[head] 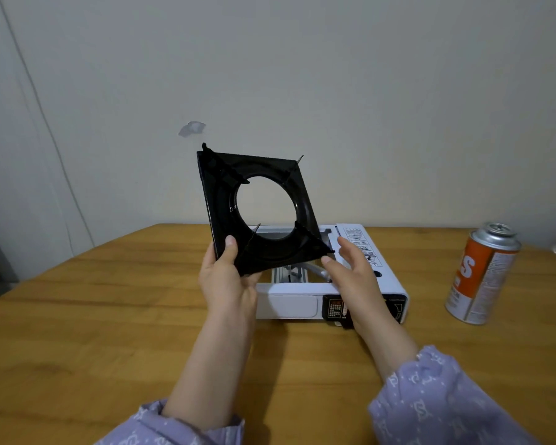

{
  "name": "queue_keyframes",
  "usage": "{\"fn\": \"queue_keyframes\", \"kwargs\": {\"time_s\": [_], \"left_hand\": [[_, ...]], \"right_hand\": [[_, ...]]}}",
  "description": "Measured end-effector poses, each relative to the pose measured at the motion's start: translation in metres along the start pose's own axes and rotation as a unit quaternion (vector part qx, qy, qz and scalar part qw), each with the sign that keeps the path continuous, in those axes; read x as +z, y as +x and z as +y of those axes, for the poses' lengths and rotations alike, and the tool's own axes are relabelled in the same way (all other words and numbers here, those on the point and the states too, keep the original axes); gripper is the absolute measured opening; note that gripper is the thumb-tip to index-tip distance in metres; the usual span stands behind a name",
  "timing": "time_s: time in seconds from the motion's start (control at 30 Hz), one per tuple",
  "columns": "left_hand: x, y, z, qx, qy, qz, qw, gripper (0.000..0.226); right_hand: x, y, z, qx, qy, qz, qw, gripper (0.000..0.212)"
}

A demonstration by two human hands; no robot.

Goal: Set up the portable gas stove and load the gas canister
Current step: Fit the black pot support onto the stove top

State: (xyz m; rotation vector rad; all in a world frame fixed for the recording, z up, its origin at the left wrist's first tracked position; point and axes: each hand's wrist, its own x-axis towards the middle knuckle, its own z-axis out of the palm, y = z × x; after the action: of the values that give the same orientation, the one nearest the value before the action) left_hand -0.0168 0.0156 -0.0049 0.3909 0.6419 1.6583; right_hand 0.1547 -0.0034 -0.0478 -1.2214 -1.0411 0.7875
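A black square pan support (220, 200) with a round hole in its middle is held up, tilted, above the white portable stove (297, 305) on the wooden table. My left hand (228, 281) grips its lower left corner, thumb on the front face. My right hand (353, 277) is spread open beside the support's lower right corner, one fingertip touching or nearly touching it. The stove's burner area lies uncovered behind the support. An orange and white gas canister (482, 274) stands upright to the stove's right.
The wooden table (93, 316) runs up to a pale wall behind the stove. A thin cable hangs down the wall at the left. A dark object shows at the far right edge of the view.
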Motion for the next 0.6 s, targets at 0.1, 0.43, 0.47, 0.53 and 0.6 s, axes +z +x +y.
{"fn": "queue_keyframes", "kwargs": {"time_s": [0.1,0.43,0.47,0.53,0.6], "left_hand": [[-0.001,0.004,0.002,-0.053,-0.023,-0.011,0.998,0.023],[-0.009,0.016,0.009,-0.136,0.013,-0.025,0.99,0.014],[-0.009,0.018,0.01,-0.129,0.028,-0.039,0.991,0.018],[-0.011,0.02,0.011,-0.124,0.054,-0.085,0.987,0.033],[-0.012,0.02,0.01,-0.126,0.082,-0.124,0.981,0.042]], "right_hand": [[-0.001,0.001,0.001,0.006,0.028,0.01,1.0,0.049],[-0.004,0.002,0.005,-0.035,0.067,0.087,0.993,0.019],[-0.004,0.002,0.005,-0.035,0.069,0.095,0.992,0.017],[-0.004,0.003,0.007,-0.036,0.064,0.11,0.991,0.016],[-0.004,0.003,0.008,-0.036,0.053,0.124,0.99,0.015]]}}
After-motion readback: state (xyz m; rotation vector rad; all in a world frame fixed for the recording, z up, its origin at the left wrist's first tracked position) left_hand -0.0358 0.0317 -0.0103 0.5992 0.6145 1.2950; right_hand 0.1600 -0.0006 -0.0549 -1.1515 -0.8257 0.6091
